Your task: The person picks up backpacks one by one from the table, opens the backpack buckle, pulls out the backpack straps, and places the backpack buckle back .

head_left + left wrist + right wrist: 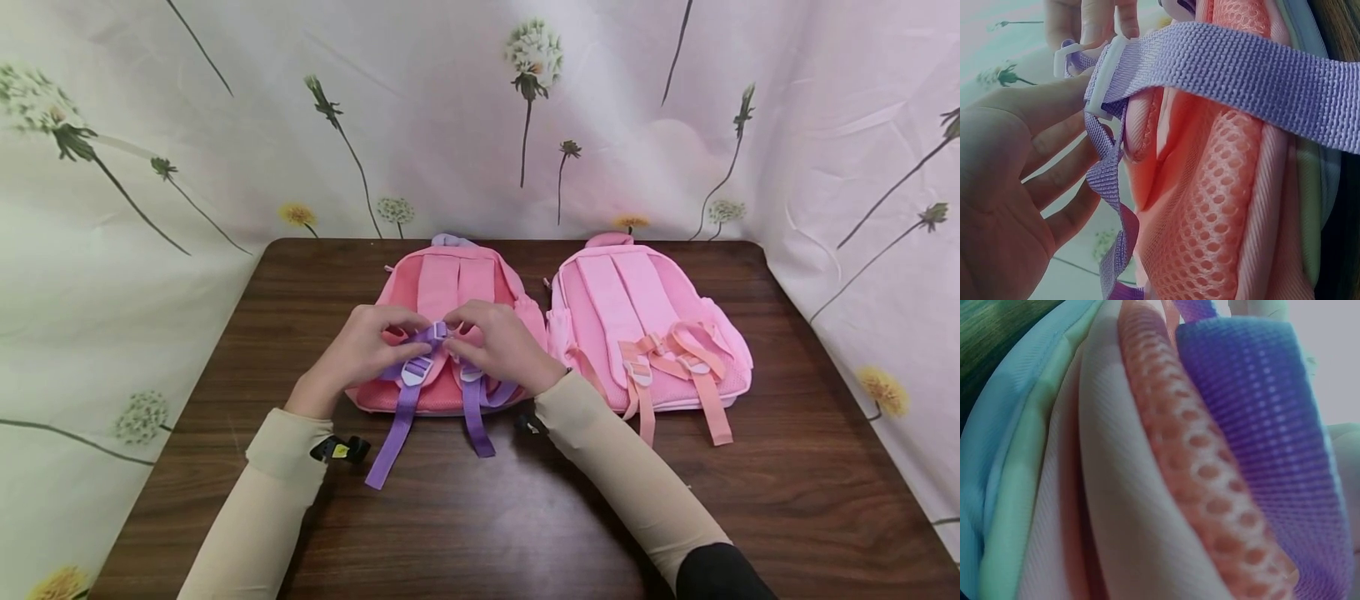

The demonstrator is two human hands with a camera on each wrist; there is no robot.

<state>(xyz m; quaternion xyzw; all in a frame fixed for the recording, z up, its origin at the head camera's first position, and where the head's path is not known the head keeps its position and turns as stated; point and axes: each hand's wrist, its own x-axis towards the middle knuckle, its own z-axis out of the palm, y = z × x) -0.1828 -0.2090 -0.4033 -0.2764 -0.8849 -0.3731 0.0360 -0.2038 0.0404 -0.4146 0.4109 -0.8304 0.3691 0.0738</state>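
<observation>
A coral-pink backpack (517, 292) lies with its shoulder straps facing up. Over its lower part, my left hand (367, 342) pinches a purple webbing strap (422, 335) between thumb and fingers. Opposite it, my right hand (498, 343) pinches a small white buckle (440, 331) threaded on that webbing. A larger white strap adjuster (415, 371) sits just below the left fingers, and loose purple strap ends (393, 446) hang toward me. The left wrist view shows a white adjuster (1107, 81) beside the left thumb. In the right wrist view, webbing (1260, 425) hides most of the right hand.
To the right, a lighter pink backpack (600, 292) lies straps up, with peach straps (716, 408) and white adjusters. Both bags rest on a dark wooden table (480, 525). A white curtain (450, 125) printed with dandelions hangs behind and beside the table.
</observation>
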